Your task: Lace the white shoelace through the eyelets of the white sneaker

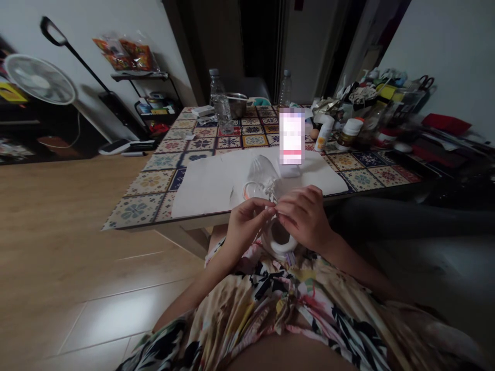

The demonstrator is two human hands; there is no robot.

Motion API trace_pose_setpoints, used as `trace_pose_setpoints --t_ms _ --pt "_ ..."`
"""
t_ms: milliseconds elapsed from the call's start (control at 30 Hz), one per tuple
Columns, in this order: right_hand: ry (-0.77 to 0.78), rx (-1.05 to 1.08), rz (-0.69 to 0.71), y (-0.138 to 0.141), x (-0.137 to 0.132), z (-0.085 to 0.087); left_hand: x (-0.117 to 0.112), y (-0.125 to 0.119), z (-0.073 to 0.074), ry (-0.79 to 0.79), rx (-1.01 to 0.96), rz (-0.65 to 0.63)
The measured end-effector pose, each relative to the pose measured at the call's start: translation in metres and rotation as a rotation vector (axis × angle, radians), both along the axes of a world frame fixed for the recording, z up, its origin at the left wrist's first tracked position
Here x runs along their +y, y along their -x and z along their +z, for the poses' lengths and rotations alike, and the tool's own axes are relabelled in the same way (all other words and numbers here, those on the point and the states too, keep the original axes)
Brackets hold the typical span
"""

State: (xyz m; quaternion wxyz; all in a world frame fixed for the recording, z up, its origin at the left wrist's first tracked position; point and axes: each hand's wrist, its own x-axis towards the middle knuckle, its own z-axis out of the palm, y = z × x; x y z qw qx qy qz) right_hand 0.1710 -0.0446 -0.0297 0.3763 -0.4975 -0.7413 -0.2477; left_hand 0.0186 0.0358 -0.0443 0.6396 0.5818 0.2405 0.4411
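Note:
A white sneaker (263, 170) rests with its toe toward the table and its open heel end near my lap. White shoelaces (271, 186) show over its upper, just ahead of my fingers. On the sneaker's left, my left hand (250, 219) is closed, thumb and index finger pinched together at the lace. From the other side my right hand (304, 215) meets it, fingers bent and pressed at the same spot; they are slightly blurred. The piece of lace between the fingertips is tiny and partly hidden.
A white sheet (209, 180) covers the front of the patterned table (150, 183). Beyond the sneaker stands a lit, blurred-out phone screen (292, 136). Plastic bottles (222, 108), a metal pot (237, 107), a white spray bottle (325, 133) and a jar (350, 135) stand farther back.

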Motion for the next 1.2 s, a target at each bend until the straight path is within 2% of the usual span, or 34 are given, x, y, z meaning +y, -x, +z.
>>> trace_pose_setpoints --t_ms 100,200,300,400,533,633,833,933,1033,1200 --pt "-0.083 -0.194 -0.030 0.001 -0.004 0.004 0.003 0.000 0.000 0.042 0.004 -0.036" --pt "-0.131 -0.274 -0.032 0.001 -0.007 0.004 0.009 0.000 0.000 0.044 0.030 -0.049" --pt "-0.134 -0.269 -0.018 0.000 -0.006 0.003 0.015 0.000 -0.002 0.014 0.059 -0.085" --pt "-0.032 -0.176 0.022 -0.004 -0.006 0.004 0.023 0.000 -0.002 -0.083 0.066 -0.106" --pt "0.151 0.034 0.189 -0.011 -0.009 0.008 0.036 -0.001 -0.006 -0.373 0.069 0.049" --pt "0.295 0.109 0.316 -0.015 -0.011 0.010 0.043 -0.004 -0.011 -0.538 0.133 0.160" --pt "0.395 0.192 0.426 -0.017 -0.006 0.006 0.046 -0.011 -0.016 -0.697 0.265 0.350" --pt "0.428 0.197 0.454 -0.019 -0.005 0.006 0.047 -0.012 -0.016 -0.735 0.289 0.354" --pt "0.434 0.166 0.413 -0.018 -0.007 0.008 0.048 -0.007 -0.015 -0.768 0.269 0.321" --pt "0.381 0.039 0.072 -0.013 -0.013 0.013 0.045 0.009 -0.013 -0.775 0.225 0.260"
